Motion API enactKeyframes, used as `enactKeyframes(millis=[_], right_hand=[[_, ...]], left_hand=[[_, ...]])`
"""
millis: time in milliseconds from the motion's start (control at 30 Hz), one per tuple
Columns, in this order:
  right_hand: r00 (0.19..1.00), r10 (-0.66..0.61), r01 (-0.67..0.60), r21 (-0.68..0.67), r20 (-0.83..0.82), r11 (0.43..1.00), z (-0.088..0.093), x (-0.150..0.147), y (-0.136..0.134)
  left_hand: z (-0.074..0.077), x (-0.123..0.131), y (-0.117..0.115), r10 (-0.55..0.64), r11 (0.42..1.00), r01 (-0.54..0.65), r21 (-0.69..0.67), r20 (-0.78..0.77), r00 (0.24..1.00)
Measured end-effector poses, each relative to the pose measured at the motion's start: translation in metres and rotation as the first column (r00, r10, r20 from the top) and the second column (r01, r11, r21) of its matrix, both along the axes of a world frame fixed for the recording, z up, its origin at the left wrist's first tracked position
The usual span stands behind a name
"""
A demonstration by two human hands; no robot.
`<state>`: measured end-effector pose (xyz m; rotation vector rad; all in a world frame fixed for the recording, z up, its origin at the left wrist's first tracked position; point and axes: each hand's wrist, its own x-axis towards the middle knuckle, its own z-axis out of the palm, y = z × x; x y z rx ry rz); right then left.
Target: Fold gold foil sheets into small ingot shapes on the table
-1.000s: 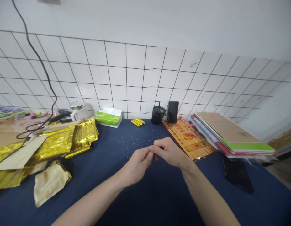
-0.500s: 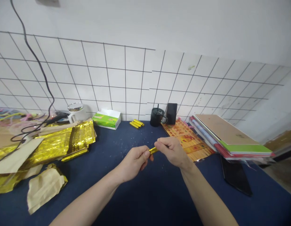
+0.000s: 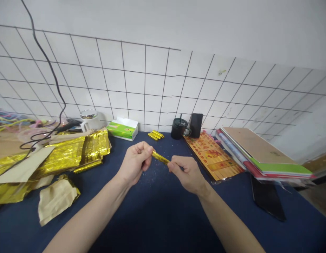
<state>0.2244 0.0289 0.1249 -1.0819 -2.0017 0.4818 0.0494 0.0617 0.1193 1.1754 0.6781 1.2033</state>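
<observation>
While the left hand [image 3: 136,161] pinches the upper-left end of a gold roll [image 3: 160,157], the right hand [image 3: 188,174] grips its lower-right end, so the 2 hands are both closed on it. The roll is near the middle of the frame, slanting down to the right, over the blue table [image 3: 163,214]. Higher in the frame, other rolls [image 3: 156,135] lie together near the wall [image 3: 155,84]. Left of these is a tissue box [image 3: 122,129]; to the right, a black cup [image 3: 177,129]. Gold foil [image 3: 64,154] lies at the frame's left.
</observation>
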Motion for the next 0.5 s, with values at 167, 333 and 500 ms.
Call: enactKeyframes(millis=[167, 333, 500], right_hand=[[0.983, 0.129, -0.097, -0.226, 0.127, 0.969, 0.007, -0.005, -0.006], [0.986, 0.089, -0.03, -0.378, 0.14, 0.925, 0.002, -0.016, -0.007], [0.995, 0.051, -0.017, -0.354, 0.087, 0.935, -0.012, -0.025, -0.004]], left_hand=[[0.008, -0.007, 0.001, -0.015, 0.997, 0.031, 0.069, -0.223, 0.975], [0.009, -0.002, -0.006, -0.058, 0.973, 0.173, 0.156, -0.558, 0.828], [0.007, -0.007, -0.001, 0.105, 0.968, 0.039, 0.248, -0.541, 0.834]])
